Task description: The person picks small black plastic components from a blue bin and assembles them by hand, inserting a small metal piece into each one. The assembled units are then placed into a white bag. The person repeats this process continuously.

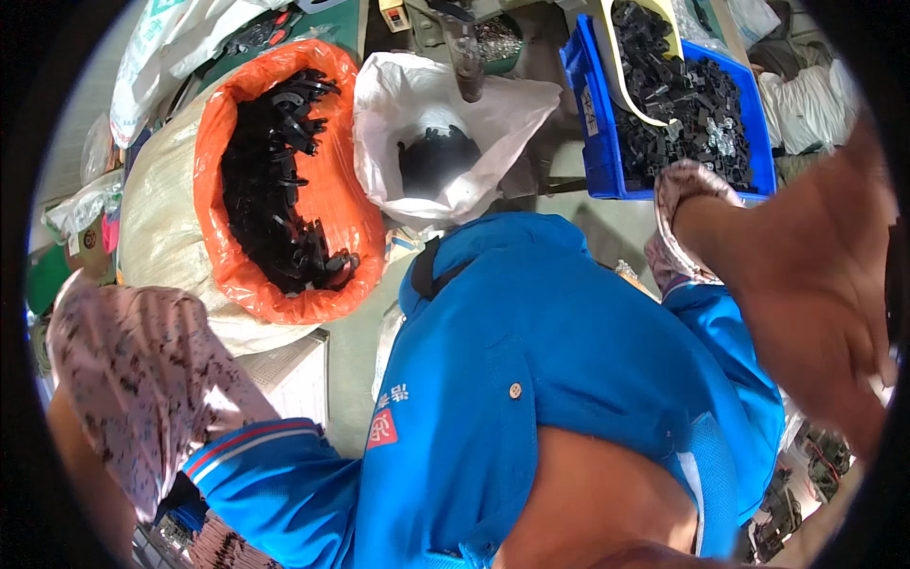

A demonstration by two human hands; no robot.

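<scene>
Blue open-topped rectangular plastic bin [596,163]: located at upper right, beyond the right forearm; in the view it is the container nearest the right hand [810,275]. It holds small black angular parts [697,104], apparently plastic, and a pale-yellow curved scoop-like tray [621,81].

Handling (judged): individual parts are light, stiff and somewhat slippery; pinch by the edges. The filled bin is rigid and fairly heavy; grip opposite rims.

Hands: the right hand is raised near the camera, blurred and cut by the rim; whether it is clenched or grasping cannot be told. The left hand [81,465] shows only as bare skin at the left rim; its state cannot be told.

Adjacent: white, soft plastic bag [517,109], centre, mouth open. Farther left: bulky cream woven sack [156,223] with a glossy orange plastic liner [358,175]; judged heavy and yielding. Grasp its gathered rim.
</scene>
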